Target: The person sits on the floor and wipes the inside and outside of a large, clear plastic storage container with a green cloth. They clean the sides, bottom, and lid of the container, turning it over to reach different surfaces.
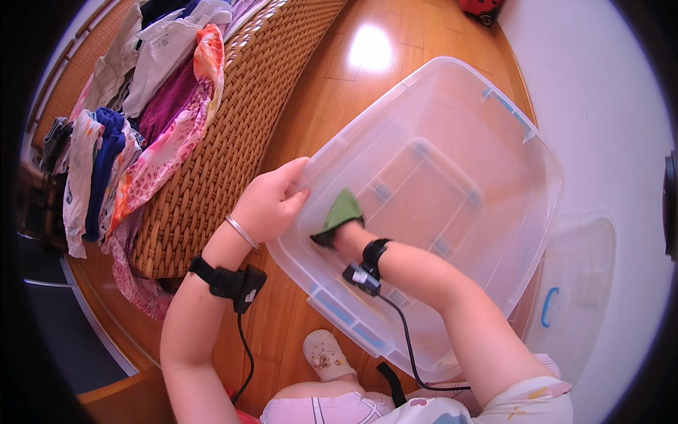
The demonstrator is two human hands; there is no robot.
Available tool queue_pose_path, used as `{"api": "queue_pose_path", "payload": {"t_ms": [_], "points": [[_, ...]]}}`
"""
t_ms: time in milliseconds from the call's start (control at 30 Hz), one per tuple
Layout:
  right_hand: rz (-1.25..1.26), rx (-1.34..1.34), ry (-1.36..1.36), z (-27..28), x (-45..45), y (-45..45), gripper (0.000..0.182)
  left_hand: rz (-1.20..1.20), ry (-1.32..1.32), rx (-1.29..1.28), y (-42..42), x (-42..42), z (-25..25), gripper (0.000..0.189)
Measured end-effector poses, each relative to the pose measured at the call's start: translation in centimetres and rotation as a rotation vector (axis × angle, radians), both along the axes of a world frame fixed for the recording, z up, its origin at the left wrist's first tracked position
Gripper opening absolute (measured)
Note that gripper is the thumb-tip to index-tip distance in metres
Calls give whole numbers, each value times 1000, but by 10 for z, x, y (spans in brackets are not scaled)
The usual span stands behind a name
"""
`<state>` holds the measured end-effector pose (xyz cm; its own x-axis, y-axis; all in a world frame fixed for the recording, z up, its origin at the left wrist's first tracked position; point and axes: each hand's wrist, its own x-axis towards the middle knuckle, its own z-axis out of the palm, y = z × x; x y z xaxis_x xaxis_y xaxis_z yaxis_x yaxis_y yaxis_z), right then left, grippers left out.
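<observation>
A large clear plastic storage box (450,95) stands tilted in front of me, its open top facing up toward the camera. My left hand (271,200) grips the rim at the left side, thumb on the inside. Inside the box, my right hand (349,236) presses a green cloth (343,209) with a dark edge to the left inner wall. The cloth covers most of the fingers and the area is a little blurred. Blue latch parts (331,305) show along the near rim.
At the left, a long woven wicker piece of furniture (228,138) bears a heap of clothes (159,69) that hang over its side. A clear lid with a blue handle (551,307) leans on the white wall (593,122). Cables (405,328) run from both wrist straps. A red wheeled case (479,6) stands far off.
</observation>
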<state>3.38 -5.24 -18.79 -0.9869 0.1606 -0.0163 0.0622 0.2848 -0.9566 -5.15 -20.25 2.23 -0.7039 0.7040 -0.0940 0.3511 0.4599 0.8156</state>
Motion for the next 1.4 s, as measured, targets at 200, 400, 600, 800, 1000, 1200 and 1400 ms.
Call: {"api": "queue_pose_path", "payload": {"t_ms": [200, 400, 600, 800, 1000, 1200, 1400], "points": [[16, 188, 119, -1, -5, 6, 37, 19, -209, 152, 4, -2, -1, 43], [-189, 495, 93, -17, -72, 79, 37, 48, -74, 185, 3, -1, -8, 42], [-388, 691, -142, -34, -114, 165, 36, 68, -107, 131, 6, -1, -5, 42], [-399, 843, 16, -54, -94, 112, 36, 80, -255, 202, 17, -1, 1, 41], [-404, 864, 592, -51, -72, 36, 35, 68, -236, 247, 28, -4, -9, 43], [-203, 765, 949, 46, -64, 12, 35, 82, -220, 265, 13, -5, -10, 52], [408, 668, 1198, 59, -62, 17, 41, 21, -300, 313, 16, -9, -13, 69]]}}
